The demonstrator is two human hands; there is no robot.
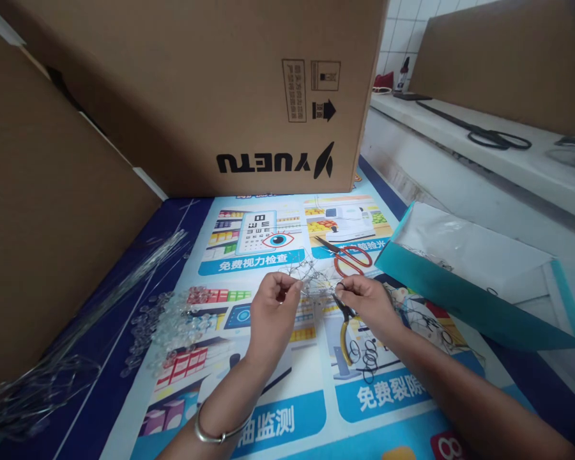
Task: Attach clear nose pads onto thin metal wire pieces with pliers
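Observation:
My left hand (274, 316) is closed, its thumb and forefinger pinching the edge of a tangled thin-wire piece (311, 273). My right hand (368, 301) is closed too, with a small dark ring (340, 287) between its fingertips, close to the wire piece's right side. Beneath the right hand lie pliers with yellow handles (345, 342), partly covered by it. Several loose dark rings (370, 361) rest just nearer to me. Scissors with red handles (352, 259) lie beyond the right hand.
Clear beads (172, 329) are heaped on the left, beside a long bundle of thin wires (119, 294). An open teal box (460, 294) stands on the right, with wire pieces (434, 326) next to it. A large carton (196, 96) walls off the back. Black scissors (498, 137) lie on the ledge.

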